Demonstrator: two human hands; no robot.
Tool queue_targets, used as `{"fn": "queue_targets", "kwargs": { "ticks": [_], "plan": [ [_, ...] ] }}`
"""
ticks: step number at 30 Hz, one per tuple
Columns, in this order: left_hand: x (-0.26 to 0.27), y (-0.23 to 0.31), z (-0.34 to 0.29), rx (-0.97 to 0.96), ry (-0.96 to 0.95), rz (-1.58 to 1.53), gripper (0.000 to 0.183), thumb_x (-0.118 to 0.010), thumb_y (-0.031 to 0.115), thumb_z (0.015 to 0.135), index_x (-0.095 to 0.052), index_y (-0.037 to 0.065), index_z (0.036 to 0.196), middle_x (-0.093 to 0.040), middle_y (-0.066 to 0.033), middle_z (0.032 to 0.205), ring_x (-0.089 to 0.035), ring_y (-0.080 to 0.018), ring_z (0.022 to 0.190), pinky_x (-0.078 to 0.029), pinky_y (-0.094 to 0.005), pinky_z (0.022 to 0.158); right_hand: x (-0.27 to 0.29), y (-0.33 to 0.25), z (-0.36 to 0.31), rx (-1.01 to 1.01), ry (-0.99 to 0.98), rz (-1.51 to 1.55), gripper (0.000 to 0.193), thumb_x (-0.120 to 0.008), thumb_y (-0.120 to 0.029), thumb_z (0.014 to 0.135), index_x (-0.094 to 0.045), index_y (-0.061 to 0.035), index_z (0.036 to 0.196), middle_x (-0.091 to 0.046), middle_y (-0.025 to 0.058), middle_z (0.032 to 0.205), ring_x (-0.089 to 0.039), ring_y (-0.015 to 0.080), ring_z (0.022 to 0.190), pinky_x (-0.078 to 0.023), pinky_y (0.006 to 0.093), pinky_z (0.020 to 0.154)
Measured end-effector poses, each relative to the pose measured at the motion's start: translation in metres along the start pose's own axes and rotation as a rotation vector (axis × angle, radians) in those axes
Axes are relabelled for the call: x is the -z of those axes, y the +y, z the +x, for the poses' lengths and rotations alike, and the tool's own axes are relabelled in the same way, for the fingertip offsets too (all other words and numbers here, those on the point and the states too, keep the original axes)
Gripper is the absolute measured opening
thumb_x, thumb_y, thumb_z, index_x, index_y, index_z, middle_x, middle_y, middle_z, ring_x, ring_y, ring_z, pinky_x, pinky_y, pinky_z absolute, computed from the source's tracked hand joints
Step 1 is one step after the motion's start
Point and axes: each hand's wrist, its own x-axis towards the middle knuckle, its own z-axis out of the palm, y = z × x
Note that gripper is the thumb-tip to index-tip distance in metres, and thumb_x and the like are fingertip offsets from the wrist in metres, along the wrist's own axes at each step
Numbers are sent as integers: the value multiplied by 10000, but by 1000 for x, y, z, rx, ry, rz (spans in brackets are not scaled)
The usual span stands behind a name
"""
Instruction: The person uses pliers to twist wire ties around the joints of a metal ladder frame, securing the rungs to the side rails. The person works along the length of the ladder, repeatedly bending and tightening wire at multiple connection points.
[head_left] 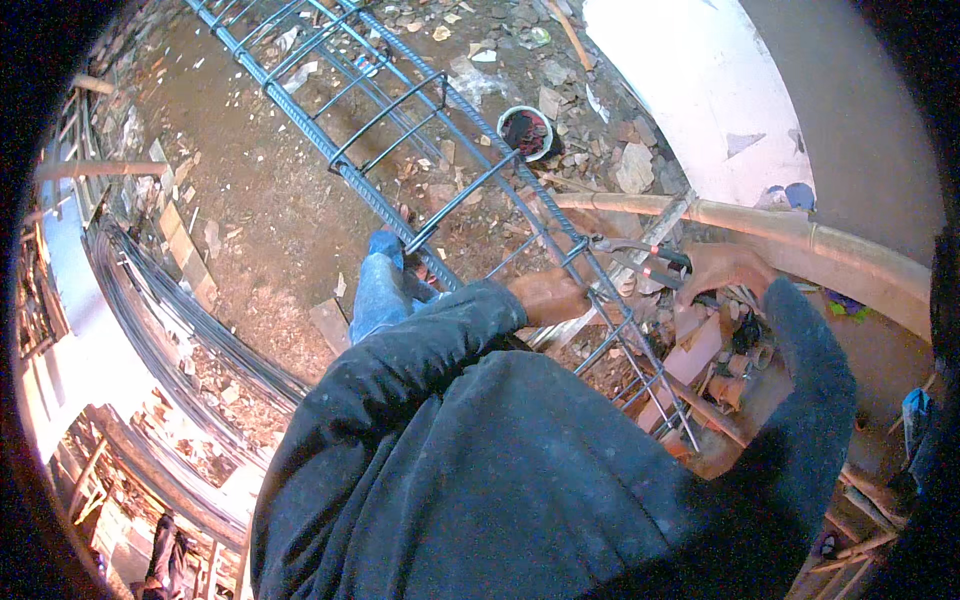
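Note:
A long rebar cage of ribbed bars and square stirrups slants from the upper left down past my body on the right. My right hand is closed on the dark, red-marked handles of tying pincers. The pincers' jaws meet the cage at a corner where a stirrup crosses a long bar. My left hand reaches in among the bars just below that corner. Its fingers are partly hidden by the steel, and whether they grip anything cannot be made out.
A white bucket with dark reddish contents stands on rubble beyond the cage. Bundled long rods lie at the left. A bamboo pole runs along the wall at the right. Broken tiles litter the dirt floor.

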Motion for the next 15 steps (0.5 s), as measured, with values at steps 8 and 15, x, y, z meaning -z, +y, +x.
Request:
{"fn": "queue_targets", "kwargs": {
  "ticks": [8, 15],
  "plan": [
    [1, -1, 1, -7, -8, -14, 157, -596, 166, 907, -688, 95, 1013, -713, -184, 928, -743, -378, 778, -622, -494, 622, -49, 12, -6, 125, 863, -1010, 705, -802, -299, 792, -509, -40, 1378, -633, 216, 1144, -638, 412, 1022, -510, 528, 871],
    [3, 2, -1, 39, -32, 16, 165, -607, 217, 930, -692, 111, 1025, -713, -181, 850, -740, -381, 774, -621, -496, 634, -28, 16, 9, 53, 373, -343, 501, -757, -319, 882, -628, -35, 1274, -679, 172, 977, -655, 290, 906, -518, 407, 794]
  ]
}}
